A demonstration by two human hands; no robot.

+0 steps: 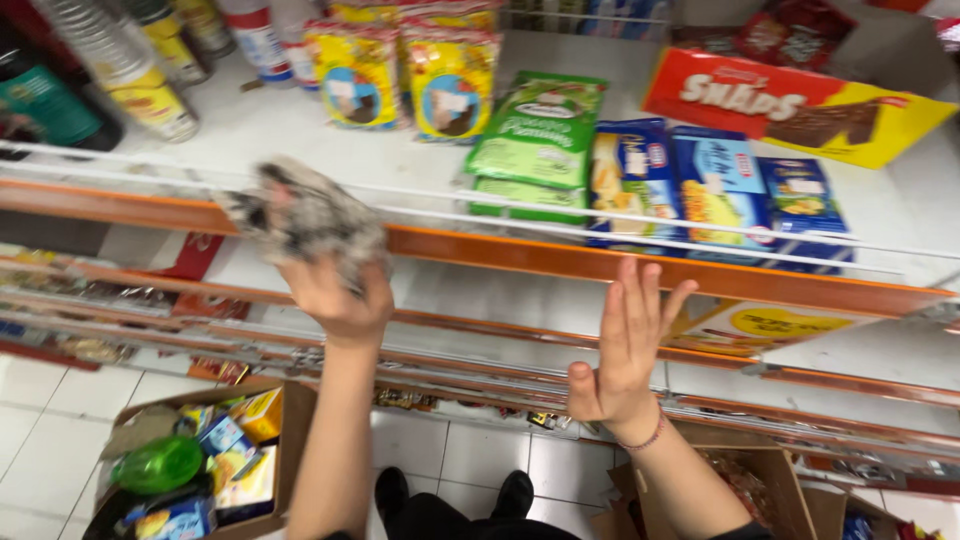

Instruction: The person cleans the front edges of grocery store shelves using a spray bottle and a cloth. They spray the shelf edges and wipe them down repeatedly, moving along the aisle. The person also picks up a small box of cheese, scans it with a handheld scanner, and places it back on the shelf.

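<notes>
My left hand is raised and grips a crumpled grey rag against the front of a white shop shelf with an orange edge rail. My right hand is lifted beside it, flat and open with fingers apart, holding nothing, just below the orange rail. A thin bracelet circles that wrist. On the shelf above lie green packets, blue boxes and yellow bags.
A red and yellow carton lies at the back right, bottles stand at the back left. Lower shelves hold more packets. On the tiled floor sits an open cardboard box of goods at left, another box at right, my shoes between.
</notes>
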